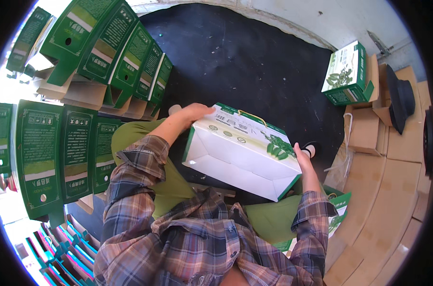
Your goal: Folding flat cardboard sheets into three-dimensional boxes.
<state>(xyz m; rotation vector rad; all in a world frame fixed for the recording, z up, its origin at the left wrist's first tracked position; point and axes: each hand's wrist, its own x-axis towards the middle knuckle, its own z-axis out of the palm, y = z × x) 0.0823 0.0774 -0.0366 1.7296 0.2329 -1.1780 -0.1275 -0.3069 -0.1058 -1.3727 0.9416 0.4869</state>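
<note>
A white and green carton (245, 136) with a printed plant picture and a yellow cord handle (252, 116) is held tilted in front of my lap. Its plain white side with slanting fold lines faces me; I cannot tell if this is a closed bottom or an open end. My left hand (196, 112) grips the far left corner, fingers partly hidden behind the edge. At the right end, my right hand (303, 158) holds the carton with its thumb on the edge, the other fingers mostly out of sight.
Green cartons (126, 57) with flaps hanging stand in rows at the left, more green cartons (40, 157) below them. Brown cardboard boxes (364, 190) line the right, with a green-white carton (345, 74) and a black hat (401, 97) on top. Black sheeting (245, 52) covers the floor ahead.
</note>
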